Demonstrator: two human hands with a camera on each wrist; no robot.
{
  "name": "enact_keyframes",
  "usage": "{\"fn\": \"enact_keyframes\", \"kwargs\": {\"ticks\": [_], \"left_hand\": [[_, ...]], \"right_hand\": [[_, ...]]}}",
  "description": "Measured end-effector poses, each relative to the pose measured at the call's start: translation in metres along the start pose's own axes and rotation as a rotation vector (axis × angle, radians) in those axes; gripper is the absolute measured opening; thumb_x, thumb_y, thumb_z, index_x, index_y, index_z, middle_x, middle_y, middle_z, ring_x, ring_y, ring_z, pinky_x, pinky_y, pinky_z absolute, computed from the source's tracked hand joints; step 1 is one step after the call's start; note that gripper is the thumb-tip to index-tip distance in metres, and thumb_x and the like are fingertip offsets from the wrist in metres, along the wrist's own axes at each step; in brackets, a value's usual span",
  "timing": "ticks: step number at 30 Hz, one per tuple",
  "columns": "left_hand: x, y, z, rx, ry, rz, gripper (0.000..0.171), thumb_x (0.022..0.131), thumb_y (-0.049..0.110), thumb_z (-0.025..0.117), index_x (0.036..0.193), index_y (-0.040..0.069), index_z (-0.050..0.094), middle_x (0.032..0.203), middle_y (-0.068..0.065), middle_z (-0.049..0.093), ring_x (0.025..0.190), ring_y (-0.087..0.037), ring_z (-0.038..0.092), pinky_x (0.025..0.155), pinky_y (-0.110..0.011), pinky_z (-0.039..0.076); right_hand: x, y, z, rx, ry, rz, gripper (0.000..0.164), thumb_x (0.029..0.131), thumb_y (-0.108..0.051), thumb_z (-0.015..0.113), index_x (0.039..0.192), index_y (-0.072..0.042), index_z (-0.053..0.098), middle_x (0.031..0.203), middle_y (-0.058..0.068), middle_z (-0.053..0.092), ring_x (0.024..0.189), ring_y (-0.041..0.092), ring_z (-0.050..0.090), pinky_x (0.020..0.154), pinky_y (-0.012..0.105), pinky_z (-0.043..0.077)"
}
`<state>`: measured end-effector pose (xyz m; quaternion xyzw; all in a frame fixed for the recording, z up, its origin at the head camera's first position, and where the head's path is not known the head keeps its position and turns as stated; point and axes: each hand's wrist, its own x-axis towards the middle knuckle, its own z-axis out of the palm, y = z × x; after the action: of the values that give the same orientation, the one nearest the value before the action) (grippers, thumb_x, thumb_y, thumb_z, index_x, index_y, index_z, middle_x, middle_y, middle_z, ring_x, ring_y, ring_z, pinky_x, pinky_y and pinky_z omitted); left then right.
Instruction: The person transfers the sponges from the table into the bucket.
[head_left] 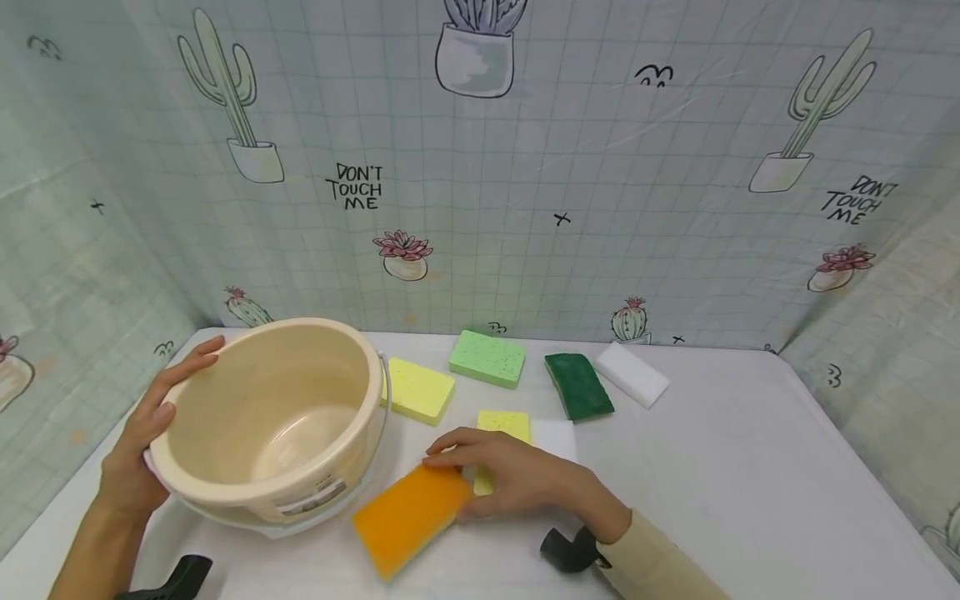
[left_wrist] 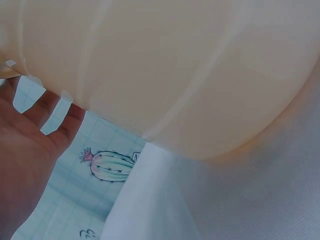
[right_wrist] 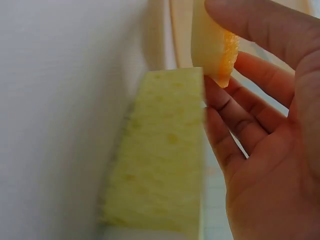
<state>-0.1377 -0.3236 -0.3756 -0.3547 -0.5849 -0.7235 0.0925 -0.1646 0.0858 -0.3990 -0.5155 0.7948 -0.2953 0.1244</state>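
Your left hand (head_left: 138, 458) grips the bucket (head_left: 273, 417), thumb over the rim and fingers spread along its outer wall, with a black fitting (head_left: 176, 579) at the wrist below. The bucket sits just right of that hand, its opening facing up, its handle (head_left: 387, 392) hanging down on the side toward your right hand (head_left: 517, 471). Between your hands, nearer the right, is the orange sponge (head_left: 412, 515); your right hand pinches it at one end, thumb on the pale layer and fingers toward the orange one. Whether its other end touches the surface (head_left: 735, 467), you cannot tell from here. Beyond your right hand and to its left lies a yellow sponge (head_left: 420, 390) beside the bucket, then a green sponge (head_left: 487, 358) farther off. A second yellow sponge (head_left: 504, 423) is partly hidden behind your right hand, with a white piece (head_left: 553, 437) just right of it. Past your right hand, to its right, lie a dark green pad (head_left: 579, 386) and a white block (head_left: 632, 374), side by side.
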Motion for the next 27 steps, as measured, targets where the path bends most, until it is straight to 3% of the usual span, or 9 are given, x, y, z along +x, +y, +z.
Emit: {"fn": "enact_keyframes", "kwargs": {"ticks": [5, 14, 20, 27], "left_hand": [[0.000, 0.001, 0.001, -0.011, 0.018, -0.016, 0.057, 0.091, 0.007, 0.014, 0.146, -0.004, 0.027, 0.156, -0.014, 0.007, 0.140, -0.026, 0.015, 0.103, -0.026, 0.031], [0.002, 0.001, 0.000, -0.035, 0.030, -0.014, 0.055, 0.092, 0.006, 0.015, 0.144, -0.005, 0.031, 0.155, -0.016, 0.009, 0.138, -0.027, 0.020, 0.101, -0.027, 0.036], [0.001, 0.000, 0.001, -0.033, 0.059, -0.026, 0.055, 0.092, 0.008, 0.016, 0.143, -0.003, 0.033, 0.155, -0.015, 0.010, 0.138, -0.027, 0.022, 0.102, -0.028, 0.036], [0.000, -0.002, 0.003, -0.028, 0.078, -0.030, 0.056, 0.092, 0.009, 0.015, 0.143, -0.003, 0.034, 0.155, -0.014, 0.011, 0.138, -0.026, 0.021, 0.102, -0.028, 0.034]], "right_hand": [[-0.005, -0.007, -0.012, 0.064, 0.054, -0.045, 0.057, 0.082, -0.028, 0.076, 0.134, -0.016, 0.056, 0.135, -0.009, 0.047, 0.112, 0.003, 0.049, 0.095, 0.024, 0.043], [-0.015, -0.017, -0.030, 0.206, 0.187, -0.131, 0.057, 0.083, -0.025, 0.077, 0.134, -0.012, 0.056, 0.132, -0.001, 0.050, 0.111, 0.012, 0.053, 0.091, 0.037, 0.048], [-0.013, -0.023, -0.037, 0.219, 0.278, -0.212, 0.058, 0.081, -0.021, 0.079, 0.132, -0.009, 0.055, 0.129, 0.002, 0.052, 0.109, 0.016, 0.053, 0.084, 0.038, 0.052], [-0.006, -0.035, -0.057, 0.212, 0.320, -0.246, 0.056, 0.079, -0.013, 0.080, 0.129, -0.006, 0.057, 0.128, 0.005, 0.052, 0.107, 0.019, 0.053, 0.084, 0.036, 0.051]]}}
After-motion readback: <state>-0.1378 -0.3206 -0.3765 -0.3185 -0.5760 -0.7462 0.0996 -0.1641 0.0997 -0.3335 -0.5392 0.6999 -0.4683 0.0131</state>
